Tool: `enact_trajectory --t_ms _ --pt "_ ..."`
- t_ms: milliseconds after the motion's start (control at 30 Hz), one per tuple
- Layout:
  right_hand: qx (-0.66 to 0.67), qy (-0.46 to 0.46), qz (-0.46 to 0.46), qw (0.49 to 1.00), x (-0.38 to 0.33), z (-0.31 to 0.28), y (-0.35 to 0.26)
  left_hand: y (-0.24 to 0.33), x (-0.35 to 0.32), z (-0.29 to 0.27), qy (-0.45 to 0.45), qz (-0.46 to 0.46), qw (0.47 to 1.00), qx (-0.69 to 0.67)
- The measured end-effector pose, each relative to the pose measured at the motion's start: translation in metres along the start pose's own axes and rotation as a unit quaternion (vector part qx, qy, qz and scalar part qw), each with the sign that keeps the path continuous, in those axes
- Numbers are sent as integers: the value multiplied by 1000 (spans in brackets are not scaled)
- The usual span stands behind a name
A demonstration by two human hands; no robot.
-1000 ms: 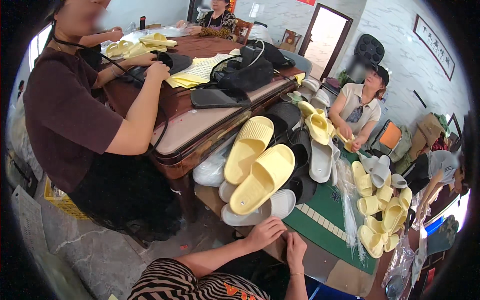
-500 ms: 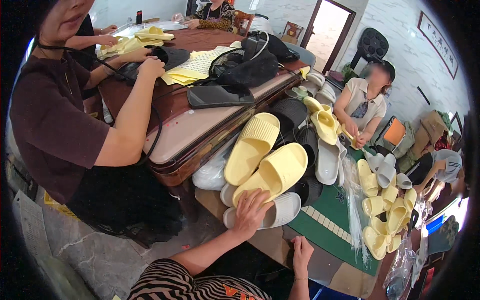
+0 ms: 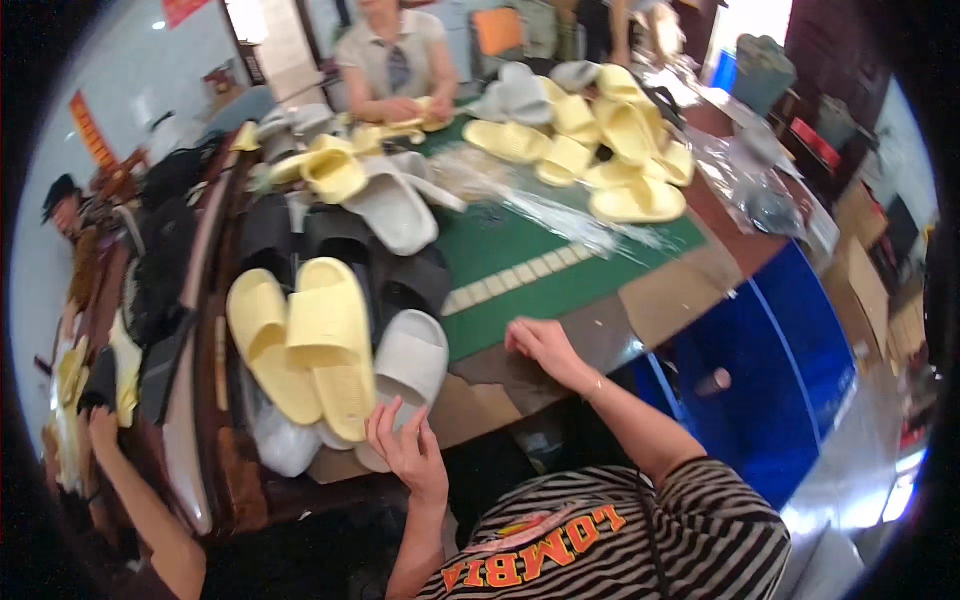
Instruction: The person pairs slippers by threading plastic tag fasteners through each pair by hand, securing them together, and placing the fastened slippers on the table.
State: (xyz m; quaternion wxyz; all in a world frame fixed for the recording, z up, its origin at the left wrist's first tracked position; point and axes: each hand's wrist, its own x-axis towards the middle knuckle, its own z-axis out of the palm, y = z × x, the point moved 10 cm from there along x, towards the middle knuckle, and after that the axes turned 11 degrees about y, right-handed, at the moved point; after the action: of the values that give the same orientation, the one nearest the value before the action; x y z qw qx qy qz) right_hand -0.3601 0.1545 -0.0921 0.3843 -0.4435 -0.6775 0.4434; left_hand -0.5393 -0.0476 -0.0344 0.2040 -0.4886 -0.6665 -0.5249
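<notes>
My left hand (image 3: 408,455) is open, its fingers spread and raised at the near end of a pair of slippers. Closest to it are a pale yellow slipper (image 3: 345,385) and a grey slipper (image 3: 415,350); whether the fingertips touch either one I cannot tell. A second yellow slipper (image 3: 262,325) leans against the first, on the left. Beneath and behind them are black slippers (image 3: 415,285). Over the table's near edge hovers my right hand (image 3: 540,348), its fingers curled closed and nothing showing in them. It is apart from the slippers.
A green mat (image 3: 475,340) covers the table, with a row of cream tiles (image 3: 520,272) and clear plastic bags (image 3: 570,220) on it. More yellow slippers (image 3: 640,200) lie at the far right. Blue bins (image 3: 790,320) stand at right. A co-worker (image 3: 395,60) sits opposite; another's forearm (image 3: 150,510) shows at left.
My view has swung to the right. My left hand has lifted off the yellow slipper and its fingers have spread. My right hand remains closed.
</notes>
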Motion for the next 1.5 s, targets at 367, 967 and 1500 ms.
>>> enact_trajectory --t_ms 367,967,1500 --pt "-158 235 21 959 118 -281 45 96 0 210 -223 80 949 -207" --pt "-268 529 103 798 222 -502 111 124 -33 274 -319 100 928 -162" --pt "-36 368 -19 929 68 -450 -137 80 -26 258 -258 -24 933 -250"
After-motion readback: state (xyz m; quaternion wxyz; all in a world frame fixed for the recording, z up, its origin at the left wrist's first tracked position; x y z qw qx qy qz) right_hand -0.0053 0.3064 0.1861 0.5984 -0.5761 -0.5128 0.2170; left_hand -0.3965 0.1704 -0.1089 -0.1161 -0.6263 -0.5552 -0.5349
